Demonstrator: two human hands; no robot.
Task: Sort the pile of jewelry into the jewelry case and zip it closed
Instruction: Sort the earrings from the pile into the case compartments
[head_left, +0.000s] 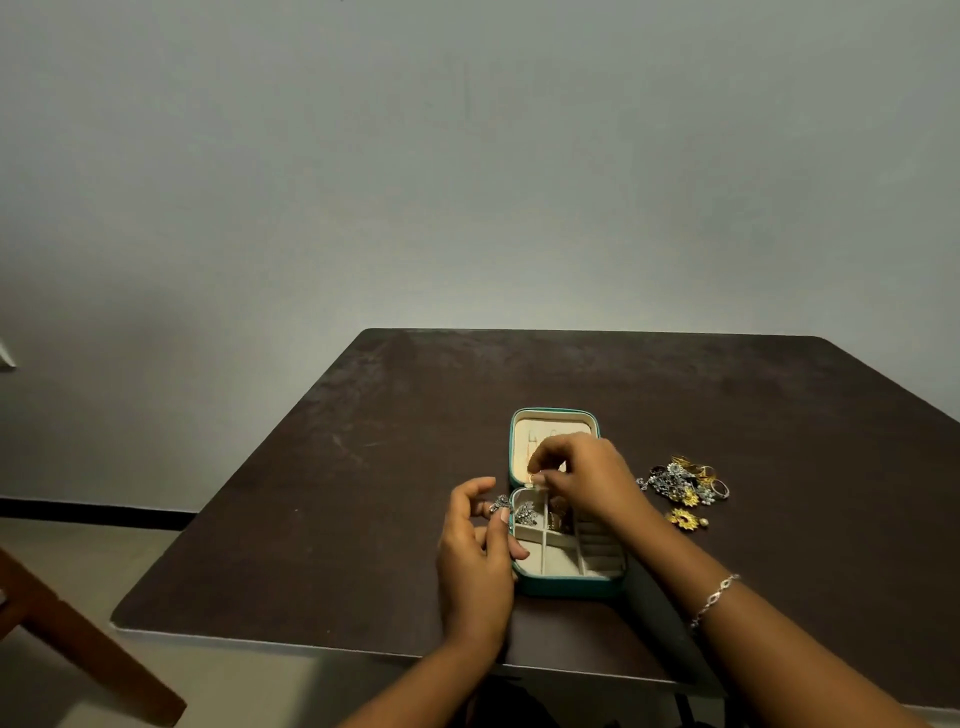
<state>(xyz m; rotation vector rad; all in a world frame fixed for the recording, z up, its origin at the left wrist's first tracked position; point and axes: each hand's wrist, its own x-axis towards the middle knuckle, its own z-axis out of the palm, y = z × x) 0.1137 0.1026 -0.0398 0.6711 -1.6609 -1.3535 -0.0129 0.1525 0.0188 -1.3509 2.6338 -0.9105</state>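
Indoors, dark table (363, 467) by grey wall (467, 182); left hand (475, 561) pinches silver earring (501, 504)

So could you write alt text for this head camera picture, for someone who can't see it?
Two bare hands work over an open teal zip jewelry case on a dark brown table: the left hand holds a small silver ornament beside it, the right hand pinches something tiny over its hinge. A silver and gold jewelry pile lies right.

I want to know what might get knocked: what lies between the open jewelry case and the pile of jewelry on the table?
In the head view, only the right hand and its forearm cross between jewelry case and pile of jewelry; the table there looks bare.
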